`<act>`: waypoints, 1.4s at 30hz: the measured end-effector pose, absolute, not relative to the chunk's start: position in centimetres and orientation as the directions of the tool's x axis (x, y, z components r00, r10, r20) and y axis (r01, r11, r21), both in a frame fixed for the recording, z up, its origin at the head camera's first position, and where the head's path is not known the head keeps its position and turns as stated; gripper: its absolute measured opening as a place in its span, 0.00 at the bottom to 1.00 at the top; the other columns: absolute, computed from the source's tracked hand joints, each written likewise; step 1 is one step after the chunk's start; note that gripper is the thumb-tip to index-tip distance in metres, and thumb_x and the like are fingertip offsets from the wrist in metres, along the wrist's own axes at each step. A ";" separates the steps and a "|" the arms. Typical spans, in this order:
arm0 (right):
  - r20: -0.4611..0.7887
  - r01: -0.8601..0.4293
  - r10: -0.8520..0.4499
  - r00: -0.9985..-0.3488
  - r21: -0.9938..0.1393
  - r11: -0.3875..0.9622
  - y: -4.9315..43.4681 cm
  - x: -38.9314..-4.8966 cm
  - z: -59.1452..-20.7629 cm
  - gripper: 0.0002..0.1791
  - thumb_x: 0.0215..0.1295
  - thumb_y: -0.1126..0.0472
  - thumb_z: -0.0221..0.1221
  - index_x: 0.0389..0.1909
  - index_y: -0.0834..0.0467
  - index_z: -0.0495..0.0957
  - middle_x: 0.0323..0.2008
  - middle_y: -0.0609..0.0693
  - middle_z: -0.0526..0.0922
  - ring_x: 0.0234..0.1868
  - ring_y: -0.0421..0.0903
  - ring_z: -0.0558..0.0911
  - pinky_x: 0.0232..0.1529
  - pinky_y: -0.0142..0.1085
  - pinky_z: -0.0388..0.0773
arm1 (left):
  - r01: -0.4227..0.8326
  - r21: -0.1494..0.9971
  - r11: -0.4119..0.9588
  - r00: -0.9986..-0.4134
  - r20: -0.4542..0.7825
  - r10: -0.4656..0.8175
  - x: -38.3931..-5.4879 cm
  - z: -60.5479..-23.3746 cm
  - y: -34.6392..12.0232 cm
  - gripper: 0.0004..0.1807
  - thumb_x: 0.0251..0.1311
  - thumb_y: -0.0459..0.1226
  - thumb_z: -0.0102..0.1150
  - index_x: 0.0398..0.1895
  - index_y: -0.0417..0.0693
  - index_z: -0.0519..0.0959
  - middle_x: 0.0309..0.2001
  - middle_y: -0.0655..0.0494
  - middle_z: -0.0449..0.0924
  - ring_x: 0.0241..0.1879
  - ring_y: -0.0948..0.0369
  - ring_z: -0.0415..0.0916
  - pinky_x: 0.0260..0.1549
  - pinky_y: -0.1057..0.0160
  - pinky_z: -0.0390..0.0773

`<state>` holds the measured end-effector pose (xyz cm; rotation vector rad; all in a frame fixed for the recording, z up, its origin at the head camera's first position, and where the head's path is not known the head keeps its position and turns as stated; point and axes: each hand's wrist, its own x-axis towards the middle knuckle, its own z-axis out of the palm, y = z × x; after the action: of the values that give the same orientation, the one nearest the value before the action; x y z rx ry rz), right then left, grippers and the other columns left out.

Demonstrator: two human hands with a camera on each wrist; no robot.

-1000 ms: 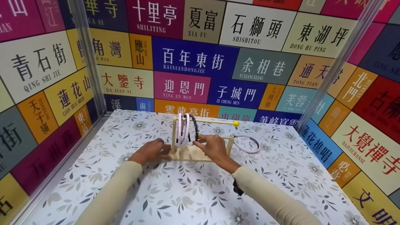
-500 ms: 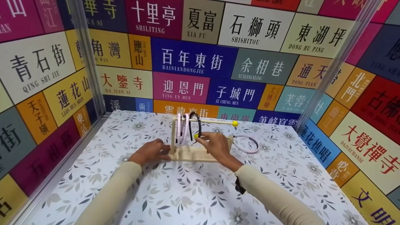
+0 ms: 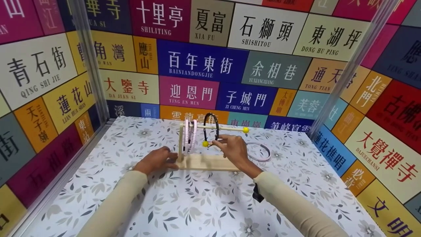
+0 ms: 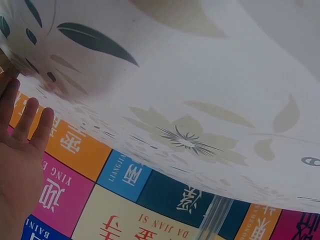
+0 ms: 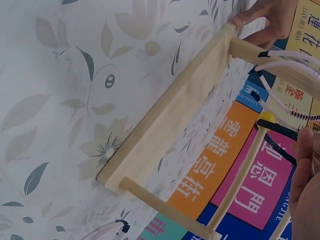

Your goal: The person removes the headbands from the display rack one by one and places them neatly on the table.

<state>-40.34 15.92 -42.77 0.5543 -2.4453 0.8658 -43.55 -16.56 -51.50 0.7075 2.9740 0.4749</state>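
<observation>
A wooden stand (image 3: 204, 163) with two rods stands on the table. My left hand (image 3: 158, 159) holds its base's left end by thumb and index finger; in the left wrist view the other fingers of the left hand (image 4: 22, 150) are straight. Several pale pink and dark headbands (image 3: 191, 135) hang bunched on the upper rod (image 3: 230, 128), near its upright. My right hand (image 3: 235, 148) pinches a black headband (image 3: 217, 126) low down, with the upper rod passing through its loop. In the right wrist view its black end (image 5: 280, 129) lies against the lower rod's yellow ball (image 5: 267, 117).
A pale pink headband (image 3: 268, 153) is at the stand's right, beyond my right hand. Another yellow ball (image 3: 245, 130) caps the upper rod's free right end. Patterned wall panels (image 3: 200, 62) enclose the flower-printed table (image 3: 197, 204) at the back and sides.
My right hand has moved right along the upper rod with the black headband, away from the bunched headbands. The lower rod's yellow ball has come into clearer view. My left hand stays at the base.
</observation>
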 end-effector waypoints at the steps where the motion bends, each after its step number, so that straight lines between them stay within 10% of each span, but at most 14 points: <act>1: 0.562 -0.513 -0.205 -0.802 -0.472 0.717 16.1 -40.3 -42.7 0.15 0.66 0.49 0.71 0.49 0.50 0.91 0.33 0.47 0.91 0.07 0.37 0.75 0.08 0.35 0.66 | 0.427 0.306 0.851 -0.896 0.019 0.443 -43.6 -51.5 -16.5 0.32 0.57 0.55 0.74 0.67 0.67 0.80 0.55 0.54 0.78 0.50 0.56 0.77 0.56 0.52 0.80; 42: 0.595 -0.372 -0.001 -0.803 -0.501 0.782 26.9 -40.3 -39.8 0.19 0.65 0.50 0.72 0.52 0.57 0.89 0.38 0.55 0.91 0.08 0.43 0.77 0.09 0.33 0.67 | 0.443 0.281 0.852 -0.889 0.011 0.458 -44.1 -51.4 -16.3 0.31 0.57 0.56 0.73 0.65 0.66 0.81 0.53 0.53 0.79 0.46 0.58 0.75 0.52 0.52 0.81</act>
<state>-40.29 26.88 -39.84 0.2761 -2.3841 0.8341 -44.06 -16.29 -51.43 0.7230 2.9682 0.4288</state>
